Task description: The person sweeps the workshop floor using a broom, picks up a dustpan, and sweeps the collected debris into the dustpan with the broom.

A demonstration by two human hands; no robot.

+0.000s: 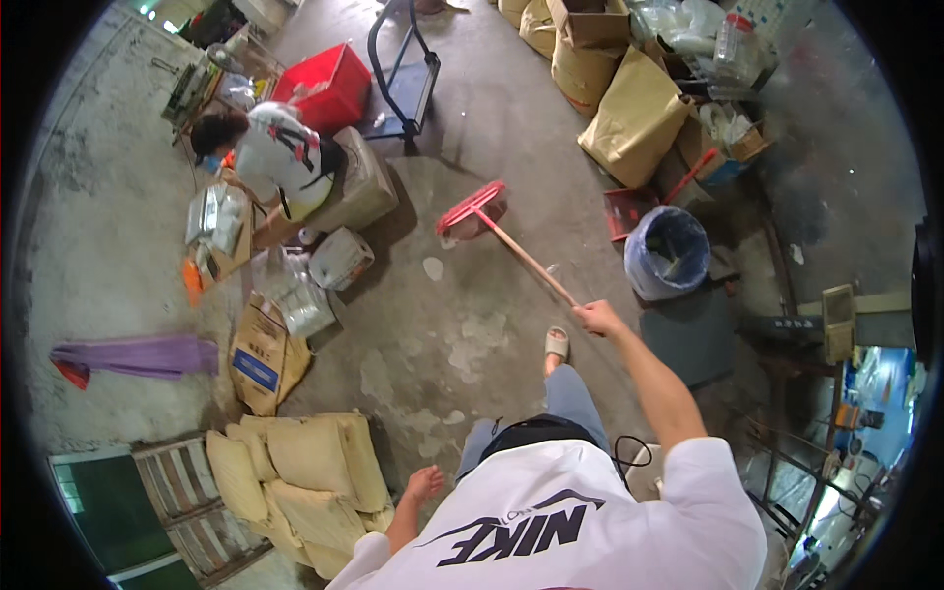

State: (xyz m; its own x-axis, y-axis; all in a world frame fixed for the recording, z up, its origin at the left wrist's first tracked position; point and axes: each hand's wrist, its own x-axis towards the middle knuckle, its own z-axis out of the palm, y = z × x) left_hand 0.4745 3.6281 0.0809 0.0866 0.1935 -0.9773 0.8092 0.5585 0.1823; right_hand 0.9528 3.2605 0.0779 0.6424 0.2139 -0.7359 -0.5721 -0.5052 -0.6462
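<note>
My right hand [598,318] is wrapped round the end of a broom's wooden handle, with the arm stretched out forward. The broom [532,262] slants away to the left, its wide red head down at the concrete floor ahead of me. Low by my left side hangs my left hand [425,482], fingers curled in with nothing seen in them. Beyond the right hand stands a round bin [668,253] lined with a blue bag. A red dustpan [629,211] with an upright red handle is just behind that bin.
At the left, another person [285,157] bends over boxes beside a red crate [324,88]. A platform trolley [405,93] stands farther off. Stacked yellowish sacks [310,462] lie near left. Paper sacks [634,118] and cartons line the far right; a metal rack [787,413] is near right.
</note>
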